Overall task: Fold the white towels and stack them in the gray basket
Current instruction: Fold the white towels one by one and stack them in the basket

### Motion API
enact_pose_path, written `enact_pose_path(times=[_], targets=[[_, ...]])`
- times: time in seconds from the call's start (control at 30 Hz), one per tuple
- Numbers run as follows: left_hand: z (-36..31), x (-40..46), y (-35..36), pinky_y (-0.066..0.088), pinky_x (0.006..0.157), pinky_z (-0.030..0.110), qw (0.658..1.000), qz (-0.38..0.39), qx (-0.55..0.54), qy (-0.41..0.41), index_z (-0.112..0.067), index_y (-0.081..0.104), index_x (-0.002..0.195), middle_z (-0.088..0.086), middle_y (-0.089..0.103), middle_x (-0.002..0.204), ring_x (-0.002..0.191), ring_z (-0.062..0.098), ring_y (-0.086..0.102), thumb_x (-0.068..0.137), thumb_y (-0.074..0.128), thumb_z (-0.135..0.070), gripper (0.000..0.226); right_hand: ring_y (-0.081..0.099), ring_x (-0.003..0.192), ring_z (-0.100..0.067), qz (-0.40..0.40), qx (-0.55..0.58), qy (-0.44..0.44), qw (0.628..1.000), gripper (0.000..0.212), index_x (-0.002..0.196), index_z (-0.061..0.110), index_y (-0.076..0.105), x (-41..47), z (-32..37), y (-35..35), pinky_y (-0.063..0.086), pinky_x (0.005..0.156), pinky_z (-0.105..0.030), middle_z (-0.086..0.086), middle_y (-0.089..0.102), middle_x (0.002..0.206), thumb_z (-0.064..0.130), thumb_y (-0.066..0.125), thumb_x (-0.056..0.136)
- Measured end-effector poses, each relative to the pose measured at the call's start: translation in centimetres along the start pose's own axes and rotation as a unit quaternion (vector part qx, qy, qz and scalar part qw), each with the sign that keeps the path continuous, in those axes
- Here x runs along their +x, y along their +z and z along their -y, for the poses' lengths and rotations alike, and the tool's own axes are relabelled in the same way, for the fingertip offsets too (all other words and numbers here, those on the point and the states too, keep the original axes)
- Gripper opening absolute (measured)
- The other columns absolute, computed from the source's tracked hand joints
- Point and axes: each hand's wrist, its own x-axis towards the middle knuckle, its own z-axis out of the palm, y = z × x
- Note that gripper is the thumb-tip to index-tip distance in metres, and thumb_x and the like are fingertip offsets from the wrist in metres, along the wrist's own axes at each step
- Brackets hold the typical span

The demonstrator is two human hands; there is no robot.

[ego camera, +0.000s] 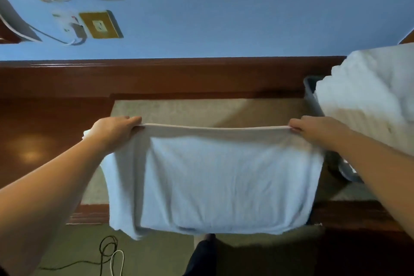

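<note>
A white towel [219, 181] hangs doubled over in front of me, its top fold stretched taut between both hands above a wooden desk. My left hand [112, 132] grips the towel's upper left corner. My right hand [313, 129] pinches the upper right corner. The towel's lower edge droops past the desk's front edge. At the right, the gray basket [313, 98] shows only its rim and side wall. A heap of white towels [367, 94] fills it and rises above the rim.
The dark wooden desk [44, 132] has a beige mat [201, 110] in its middle. A blue wall with a socket plate [100, 24] and cable stands behind. Black and white cords [109, 253] lie on the carpet below.
</note>
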Motion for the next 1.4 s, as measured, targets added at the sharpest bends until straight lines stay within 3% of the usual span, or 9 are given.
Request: enact_pose_path(times=[0.13,0.23,0.33,0.47,0.7,0.87,1.13,1.3,1.4], targets=[[2.7,7.9,3.3,0.056,0.069,0.039,0.997,0.058,-0.024,-0.048,-0.043,0.046,0.110,-0.006,0.063,0.096,0.081,0.032,0.067,0.099,0.021,-0.073,0.040,0.061,0.078,-0.007,-0.004,0.029,0.050,0.998,0.022,0.100,0.034,0.053,8.3,-0.1,1.2,0.048,0.069,-0.025,0.008,0.060,0.087,0.043,0.036,0.111],[3.1,12.1,4.5,0.047,0.081,0.039,0.995,0.084,0.001,-0.049,-0.037,0.053,0.112,-0.002,0.065,0.108,0.102,0.032,0.068,0.103,0.025,-0.068,0.043,0.059,0.077,-0.007,-0.009,0.007,0.067,0.998,0.020,0.098,0.029,0.050,12.5,-0.3,2.8,0.049,0.069,-0.027,0.009,0.057,0.087,0.038,0.038,0.111],[2.9,15.3,5.0,0.038,0.096,0.045,0.993,0.097,0.037,-0.056,-0.038,0.056,0.118,-0.001,0.064,0.118,0.115,0.028,0.063,0.105,0.025,-0.064,0.043,0.059,0.090,-0.012,0.008,-0.020,0.076,0.997,0.017,0.104,0.028,0.051,15.7,-1.0,3.3,0.050,0.084,-0.037,0.007,0.056,0.097,0.036,0.037,0.110],[3.8,19.4,7.2,0.038,0.091,0.045,0.988,0.116,0.042,-0.089,-0.041,0.058,0.123,0.000,0.066,0.118,0.116,0.029,0.058,0.104,0.025,-0.067,0.046,0.060,0.117,-0.025,0.021,-0.004,0.139,0.990,0.026,0.118,0.028,0.057,20.4,-1.7,3.0,0.044,0.099,-0.052,0.001,0.061,0.119,0.044,0.038,0.108],[4.2,25.1,10.2,0.038,0.093,0.047,0.978,0.075,-0.032,-0.194,-0.043,0.060,0.133,0.005,0.062,0.126,0.123,0.033,0.052,0.104,0.033,-0.063,0.044,0.054,0.121,-0.040,-0.023,0.074,0.233,0.969,0.042,0.131,0.011,0.053,27.9,-2.8,3.6,0.048,0.094,-0.050,-0.017,0.053,0.131,0.044,0.038,0.109],[4.7,26.8,13.1,0.040,0.088,0.049,0.971,0.024,-0.058,-0.230,-0.033,0.067,0.117,0.010,0.061,0.117,0.115,0.038,0.053,0.104,0.040,-0.059,0.040,0.060,0.105,-0.049,-0.107,0.176,0.285,0.936,0.045,0.124,0.000,0.052,31.8,-2.6,6.1,0.052,0.088,-0.051,-0.025,0.049,0.127,0.042,0.045,0.108],[3.9,26.9,16.1,0.038,0.104,0.060,0.935,-0.036,-0.114,-0.334,-0.017,0.065,0.106,0.023,0.061,0.116,0.115,0.047,0.049,0.098,0.038,-0.075,0.064,0.056,0.114,-0.050,-0.155,0.322,0.396,0.846,0.063,0.130,0.004,0.050,34.2,-2.6,8.7,0.047,0.094,-0.051,-0.029,0.054,0.131,0.057,0.061,0.096],[5.6,25.7,14.1,0.039,0.105,0.060,0.892,0.054,-0.155,-0.421,-0.025,0.059,0.131,0.021,0.046,0.136,0.133,0.042,0.035,0.072,0.046,-0.098,0.096,0.062,0.114,-0.046,-0.162,0.388,0.407,0.811,0.086,0.131,-0.001,0.049,33.8,-4.0,8.0,0.053,0.091,-0.051,-0.023,0.063,0.125,0.063,0.077,0.081],[9.3,25.5,15.1,0.035,0.114,0.057,0.847,0.147,-0.201,-0.469,-0.034,0.047,0.149,0.020,0.040,0.147,0.140,0.040,0.031,0.068,0.059,-0.095,0.102,0.063,0.116,-0.043,-0.153,0.416,0.429,0.787,0.116,0.136,-0.001,0.046,33.9,-4.1,7.4,0.055,0.096,-0.053,-0.020,0.064,0.128,0.080,0.078,0.059]])
